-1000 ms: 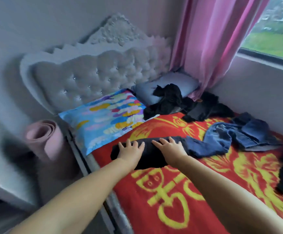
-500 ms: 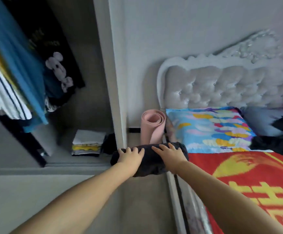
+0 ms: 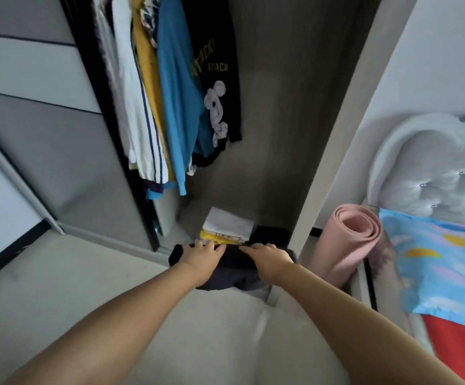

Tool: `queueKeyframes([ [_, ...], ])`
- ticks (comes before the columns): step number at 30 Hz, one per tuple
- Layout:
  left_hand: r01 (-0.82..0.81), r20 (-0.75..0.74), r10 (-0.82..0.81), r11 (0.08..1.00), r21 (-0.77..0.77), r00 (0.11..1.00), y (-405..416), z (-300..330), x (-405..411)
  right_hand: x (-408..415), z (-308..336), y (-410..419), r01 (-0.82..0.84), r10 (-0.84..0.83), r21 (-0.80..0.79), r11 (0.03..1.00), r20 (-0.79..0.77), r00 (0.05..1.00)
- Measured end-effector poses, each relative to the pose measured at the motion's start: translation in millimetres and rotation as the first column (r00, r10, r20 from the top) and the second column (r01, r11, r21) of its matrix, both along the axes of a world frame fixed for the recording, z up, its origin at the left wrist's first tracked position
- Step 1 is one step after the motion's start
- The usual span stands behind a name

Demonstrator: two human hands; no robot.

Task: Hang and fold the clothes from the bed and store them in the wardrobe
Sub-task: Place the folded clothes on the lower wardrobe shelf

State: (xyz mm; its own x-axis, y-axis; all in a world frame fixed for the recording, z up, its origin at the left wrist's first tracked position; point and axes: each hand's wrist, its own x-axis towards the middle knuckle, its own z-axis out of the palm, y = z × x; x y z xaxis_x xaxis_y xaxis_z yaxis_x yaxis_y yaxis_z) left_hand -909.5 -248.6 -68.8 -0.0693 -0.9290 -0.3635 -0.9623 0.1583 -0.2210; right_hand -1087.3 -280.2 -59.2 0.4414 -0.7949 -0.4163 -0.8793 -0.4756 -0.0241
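2 bare forearms + 2 hands, head cam, no sleeves.

Both arms bare from bottom edge of frame up to the hands; no sleeve, cuff or fabric on either. Left hand: no glove, no ring, no watch or band at wrist. Right hand: same, no glove, nothing worn on fingers or wrist. Forearms smooth, no marks, tattoos or plasters seen. Fingers short, rounded tips; nails too small/blurred to tell if painted. Backs of both hands face the cam, knuckles showing. Upper arms, shoulders, torso, legs out of frame, so clothing on rest of body can't be told. Slight motion blur on the arm edges.
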Motion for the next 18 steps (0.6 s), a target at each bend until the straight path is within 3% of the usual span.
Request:
queueKeyframes([
  [14, -0.205, -0.011, 0.206, 0.977, 0.050, 0.978, -178, -24, 103, 113, -35, -209, -0.172, 0.145, 0.150, 0.974, 0.177, 0.974],
  [18, -0.202, -0.023, 0.206, 0.972, 0.124, 0.978, -216, -45, 112, 122, -51, -256, -0.206, 0.186, 0.183, 0.961, 0.121, 0.975],
])
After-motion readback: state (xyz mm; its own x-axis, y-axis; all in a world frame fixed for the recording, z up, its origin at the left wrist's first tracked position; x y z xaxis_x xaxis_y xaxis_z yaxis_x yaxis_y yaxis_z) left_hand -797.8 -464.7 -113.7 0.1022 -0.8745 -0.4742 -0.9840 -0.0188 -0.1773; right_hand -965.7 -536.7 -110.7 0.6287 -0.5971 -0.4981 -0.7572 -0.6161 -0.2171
